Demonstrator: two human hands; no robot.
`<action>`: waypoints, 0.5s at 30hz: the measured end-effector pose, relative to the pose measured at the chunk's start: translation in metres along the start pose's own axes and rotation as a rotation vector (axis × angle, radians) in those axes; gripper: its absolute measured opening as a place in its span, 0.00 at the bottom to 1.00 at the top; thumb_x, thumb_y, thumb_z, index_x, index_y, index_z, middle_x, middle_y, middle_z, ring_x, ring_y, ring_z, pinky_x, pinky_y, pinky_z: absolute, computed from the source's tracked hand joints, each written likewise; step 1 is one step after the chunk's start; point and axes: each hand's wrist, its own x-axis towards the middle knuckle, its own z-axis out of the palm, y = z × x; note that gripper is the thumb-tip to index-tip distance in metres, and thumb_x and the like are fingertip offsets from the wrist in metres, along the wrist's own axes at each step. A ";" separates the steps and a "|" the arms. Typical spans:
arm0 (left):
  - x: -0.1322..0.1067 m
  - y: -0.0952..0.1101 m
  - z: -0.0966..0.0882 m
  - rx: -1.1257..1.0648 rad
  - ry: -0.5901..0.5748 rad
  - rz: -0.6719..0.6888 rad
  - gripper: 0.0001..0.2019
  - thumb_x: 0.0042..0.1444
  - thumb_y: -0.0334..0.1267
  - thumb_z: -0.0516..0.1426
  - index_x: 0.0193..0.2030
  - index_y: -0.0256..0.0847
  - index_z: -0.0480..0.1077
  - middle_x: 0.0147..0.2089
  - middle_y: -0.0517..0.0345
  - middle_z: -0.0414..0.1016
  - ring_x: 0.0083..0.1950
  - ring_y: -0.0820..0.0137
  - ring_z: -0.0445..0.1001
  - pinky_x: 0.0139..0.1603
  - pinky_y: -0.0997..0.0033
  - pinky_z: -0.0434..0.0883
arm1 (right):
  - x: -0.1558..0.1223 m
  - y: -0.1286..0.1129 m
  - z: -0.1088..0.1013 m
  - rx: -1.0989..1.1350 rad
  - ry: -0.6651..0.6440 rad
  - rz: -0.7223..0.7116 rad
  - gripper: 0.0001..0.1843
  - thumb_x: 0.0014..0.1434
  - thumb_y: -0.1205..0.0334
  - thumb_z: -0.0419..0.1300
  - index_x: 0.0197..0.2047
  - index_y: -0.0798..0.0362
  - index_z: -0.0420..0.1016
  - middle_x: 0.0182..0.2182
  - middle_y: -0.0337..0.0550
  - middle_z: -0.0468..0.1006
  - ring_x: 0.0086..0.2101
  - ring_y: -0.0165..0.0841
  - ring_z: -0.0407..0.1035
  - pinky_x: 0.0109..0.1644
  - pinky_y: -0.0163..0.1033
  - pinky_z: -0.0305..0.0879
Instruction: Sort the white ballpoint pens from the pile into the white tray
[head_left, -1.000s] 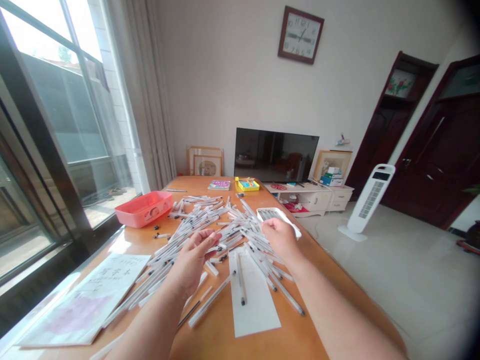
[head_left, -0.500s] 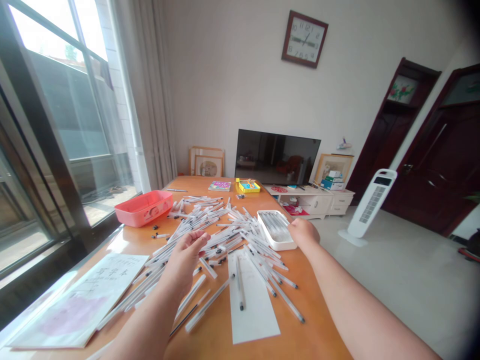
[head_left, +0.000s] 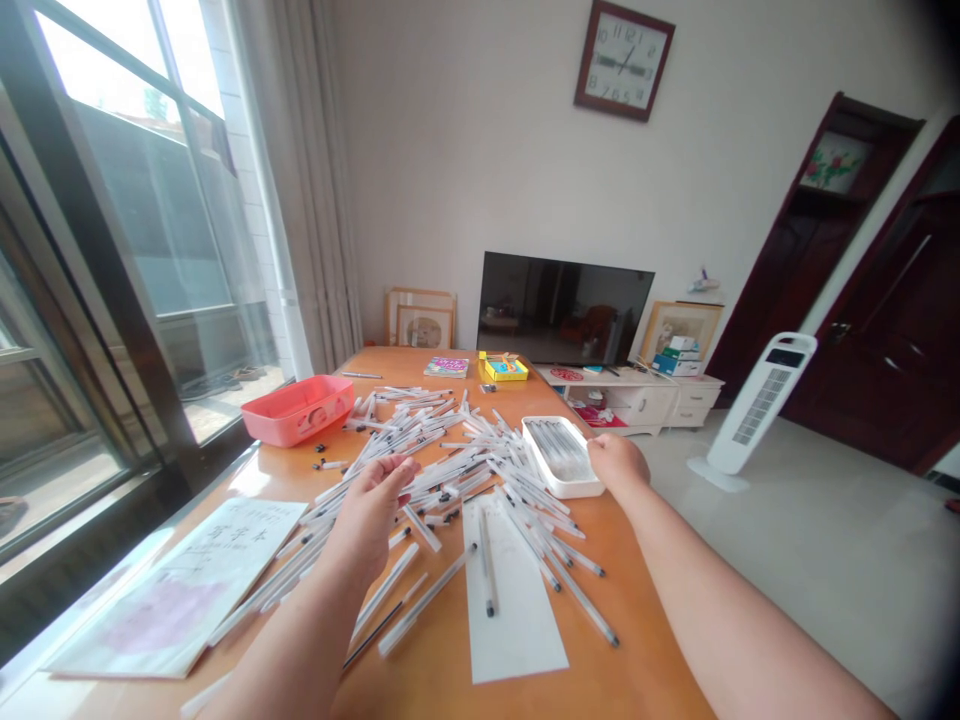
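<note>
A big heap of white pens [head_left: 442,455] with dark tips covers the middle of the wooden table [head_left: 645,570]. My left hand [head_left: 373,512] hovers over the near side of the heap with its fingers loosely curled and nothing clearly in them. My right hand [head_left: 619,462] rests at the right edge of a white tray [head_left: 562,455] that holds several pens laid side by side; its fingers are curled against the tray's rim. A white paper strip [head_left: 510,590] lies in front of me with one pen [head_left: 486,550] on it.
A pink basket [head_left: 296,410] stands at the table's left side. A printed sheet [head_left: 187,585] lies at the near left. Books and a yellow box [head_left: 504,367] sit at the far end. A window is on the left, a TV and a white tower fan [head_left: 757,410] beyond.
My right hand moved from the middle of the pen heap out to the right edge of the white tray. My left hand sank a little and stayed over the heap.
</note>
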 end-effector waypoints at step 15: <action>0.008 0.002 -0.012 0.079 0.143 0.043 0.21 0.47 0.49 0.66 0.45 0.40 0.73 0.45 0.50 0.78 0.50 0.61 0.74 0.44 0.64 0.64 | -0.113 -0.092 -0.015 0.673 -0.174 -0.410 0.14 0.57 0.53 0.57 0.37 0.53 0.80 0.28 0.40 0.80 0.28 0.33 0.70 0.30 0.34 0.61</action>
